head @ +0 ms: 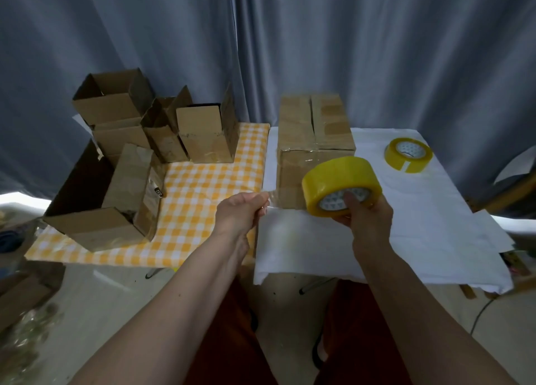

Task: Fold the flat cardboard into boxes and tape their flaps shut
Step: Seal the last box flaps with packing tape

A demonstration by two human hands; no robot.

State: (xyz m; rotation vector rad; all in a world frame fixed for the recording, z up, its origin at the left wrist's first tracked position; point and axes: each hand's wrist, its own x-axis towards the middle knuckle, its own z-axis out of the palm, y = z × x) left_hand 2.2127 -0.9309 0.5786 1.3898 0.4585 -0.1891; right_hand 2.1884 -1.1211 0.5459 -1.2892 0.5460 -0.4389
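- Right hand [367,216] grips the tape roll [340,186], thumb in the core; left hand [242,210] pinches the free tape end [268,203], pulled toward 9 o'clock.
- Roll sits just in front of the closed box [314,141] on the white-covered surface [420,210].
- Handling guess: the film is thin, sticky, prone to folding on itself; keep it taut and hold the core. The box looks light, stiff, easily shoved.
- Film nearly invisible; length unclear. Box's lower front hidden by the roll.
- Spare roll [408,154] at 2 o'clock; open boxes [150,129] at 10 o'clock.
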